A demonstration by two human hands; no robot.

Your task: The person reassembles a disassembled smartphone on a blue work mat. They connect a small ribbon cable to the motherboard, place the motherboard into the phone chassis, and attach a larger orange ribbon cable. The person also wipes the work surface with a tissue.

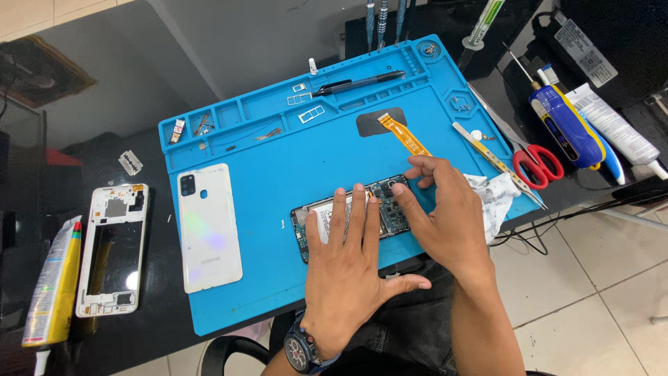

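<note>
Head cam: my left hand [346, 268] lies flat, fingers spread, pinning the opened phone [351, 216] to the blue repair mat [278, 174]. My right hand [445, 216] has its fingertips on the phone's top end, by the camera side of the board; it grips nothing that I can see, fingers loosely bent. The orange flex cable [405, 136] runs up and away from that end, its far tip over a dark patch on the mat.

Progress, as I judge it: teardown side is done. White back cover [209, 226] is off and lying left on the mat; a white mid frame [113, 247] sits off the mat on the black bench (glue tube [52, 289] beside it). Board and battery exposed, nothing closed up yet.

Scissors [537, 163], tweezers [497, 161] and a crumpled cloth [495, 195] are to my right.
</note>
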